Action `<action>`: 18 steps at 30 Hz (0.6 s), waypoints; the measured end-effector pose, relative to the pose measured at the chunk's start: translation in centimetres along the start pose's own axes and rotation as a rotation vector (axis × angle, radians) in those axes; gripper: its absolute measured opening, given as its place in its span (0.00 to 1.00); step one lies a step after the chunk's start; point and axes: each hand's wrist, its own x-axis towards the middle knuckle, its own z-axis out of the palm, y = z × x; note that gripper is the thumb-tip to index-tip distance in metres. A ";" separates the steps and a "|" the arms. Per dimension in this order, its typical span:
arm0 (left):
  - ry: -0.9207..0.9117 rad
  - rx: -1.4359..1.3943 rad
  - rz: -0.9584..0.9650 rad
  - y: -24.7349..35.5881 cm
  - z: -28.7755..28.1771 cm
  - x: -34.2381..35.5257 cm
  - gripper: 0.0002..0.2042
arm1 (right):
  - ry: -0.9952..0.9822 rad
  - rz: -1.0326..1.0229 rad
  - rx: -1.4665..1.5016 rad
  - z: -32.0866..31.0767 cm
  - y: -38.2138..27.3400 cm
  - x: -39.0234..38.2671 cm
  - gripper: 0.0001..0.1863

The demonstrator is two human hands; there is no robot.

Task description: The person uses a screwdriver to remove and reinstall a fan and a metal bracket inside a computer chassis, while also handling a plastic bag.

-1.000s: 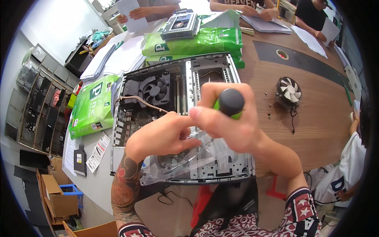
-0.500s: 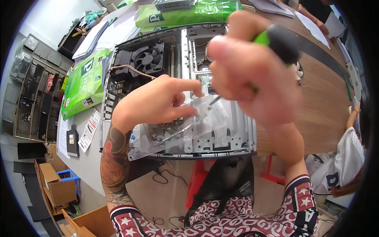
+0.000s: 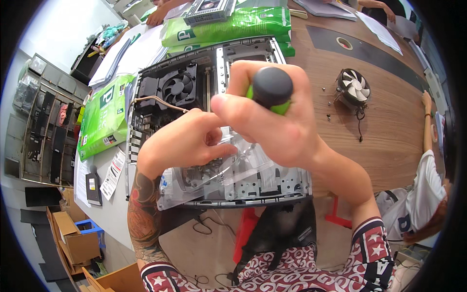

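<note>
My right hand (image 3: 277, 117) is wrapped round a screwdriver (image 3: 272, 86) with a black and green handle. Its handle end faces up at the view, and the hand hides its shaft and tip. Just left of it, my left hand (image 3: 187, 138) has thumb and fingers closed on a clear plastic piece (image 3: 194, 187), lying slanted across the near part of an opened computer case (image 3: 296, 187). Inside the case, at the far left, sits a black fan (image 3: 179, 86) with a cable running beside it. Where the screwdriver meets the plastic is hidden.
Right of the case, a loose cooling fan (image 3: 354, 87), small screws (image 3: 329, 117) and a tape roll (image 3: 344, 44) lie on the wooden table (image 3: 389, 146). Green paper packs (image 3: 104, 117) flank the case. A co-worker's arm (image 3: 427, 121) rests at the right edge.
My right hand has moved left with the screwdriver, whose handle now stands more upright and whose shaft is no longer visible. My left hand stays on the plastic. Another person's hand appears at the far left.
</note>
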 end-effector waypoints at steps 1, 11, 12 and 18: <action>0.010 -0.016 -0.002 0.4 -0.3 0.0 0.12 | 0.003 0.026 0.010 -0.1 -0.5 0.0 0.15; 0.003 -0.007 -0.051 0.3 -0.2 -0.3 0.16 | -0.010 0.007 0.016 0.0 0.4 0.1 0.11; -0.004 -0.008 -0.055 0.3 -0.3 -0.1 0.16 | -0.017 0.006 -0.001 -0.1 0.1 0.1 0.11; 0.041 -0.163 -0.146 3.7 -0.3 0.8 0.09 | -0.005 -0.026 0.138 0.2 0.3 -0.5 0.12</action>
